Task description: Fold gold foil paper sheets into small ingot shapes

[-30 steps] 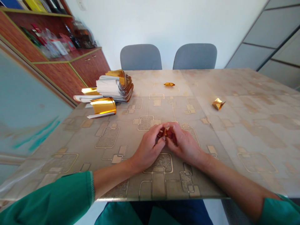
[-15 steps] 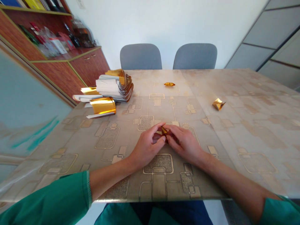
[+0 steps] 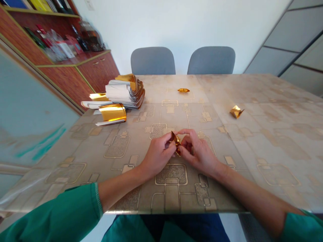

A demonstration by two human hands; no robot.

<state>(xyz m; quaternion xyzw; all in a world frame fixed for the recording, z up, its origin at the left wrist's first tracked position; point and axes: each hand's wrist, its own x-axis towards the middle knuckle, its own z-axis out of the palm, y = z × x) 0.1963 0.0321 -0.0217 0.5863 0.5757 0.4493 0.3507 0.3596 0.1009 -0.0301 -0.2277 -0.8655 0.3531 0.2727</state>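
- Presently: left hand (image 3: 159, 152) and right hand (image 3: 201, 153), together, fingers on one gold foil (image 3: 176, 138).
- Step: shaping, apparently.
- Next move: seemingly calls for light, even pressure.

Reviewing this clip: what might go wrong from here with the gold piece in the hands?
The small gold piece sits between the left hand and the right hand; uneven pressure might crush or crease it.
The hands partly cover it, so damage might go unseen from this view.
The stack of sheets looks uneven; a bump might make it slide.
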